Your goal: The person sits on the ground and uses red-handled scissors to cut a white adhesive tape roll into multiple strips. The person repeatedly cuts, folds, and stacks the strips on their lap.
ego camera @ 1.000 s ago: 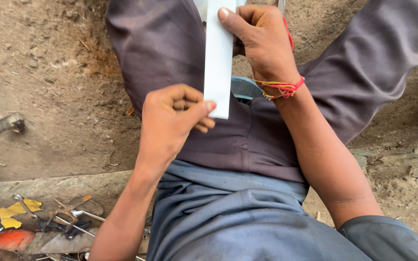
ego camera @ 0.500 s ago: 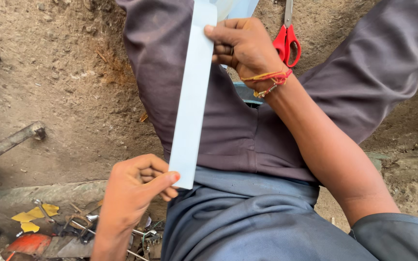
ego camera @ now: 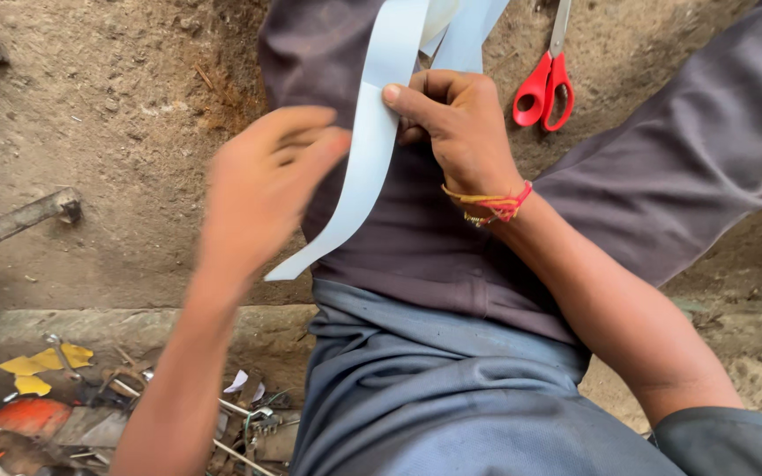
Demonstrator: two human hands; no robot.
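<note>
Right hand [ego camera: 456,123] pinches pale blue strip [ego camera: 363,167] with thumb over lap, left hand [ego camera: 262,185] open-fingered just beside it, blurred; red scissors [ego camera: 544,88] on dirt.

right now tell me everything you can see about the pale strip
The pale strip is a long, flat, pale blue-white band that looks like thin sheet or stiff tape. It hangs over the person's lap, curving to a free cut end at lower left. The right hand pinches its edge with the thumb on top; the blurred left hand is beside it, contact unclear. More strips show above.
</note>
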